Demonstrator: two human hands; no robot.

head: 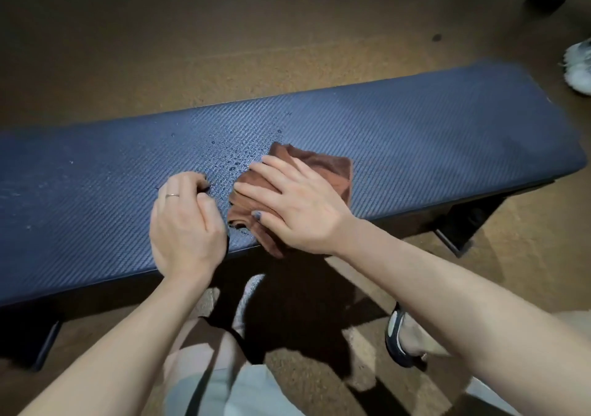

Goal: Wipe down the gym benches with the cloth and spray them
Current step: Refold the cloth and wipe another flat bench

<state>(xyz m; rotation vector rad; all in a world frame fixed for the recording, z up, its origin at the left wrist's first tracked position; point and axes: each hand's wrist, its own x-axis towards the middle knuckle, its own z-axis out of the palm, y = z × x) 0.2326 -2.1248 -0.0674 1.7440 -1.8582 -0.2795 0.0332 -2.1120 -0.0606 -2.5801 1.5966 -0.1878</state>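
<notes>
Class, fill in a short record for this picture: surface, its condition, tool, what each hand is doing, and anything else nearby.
surface: blue padded bench
condition: droplets beaded just left of the cloth
tool: brown cloth, folded, lying on the bench
right hand: pressed flat on the cloth, fingers straight
left hand: fingers curled, resting on the bench; whether it holds anything cannot be told
nearby: white shoe on the floor, far right

Long dark-blue padded bench top (415, 134): woven-look covering with a fine diagonal rib, mostly matt, carrying glossy liquid droplets (236, 163) near its middle. Folded brown cloth (323, 172): soft, napped, matt fabric, creased at its edges. Tan-brown floor (160, 47): speckled, grainy, matt surface. Thin ring (172, 195) on one finger: bright, metallic-looking. Black bench leg (460, 223): smooth, dull finish; material cannot be told.
</notes>
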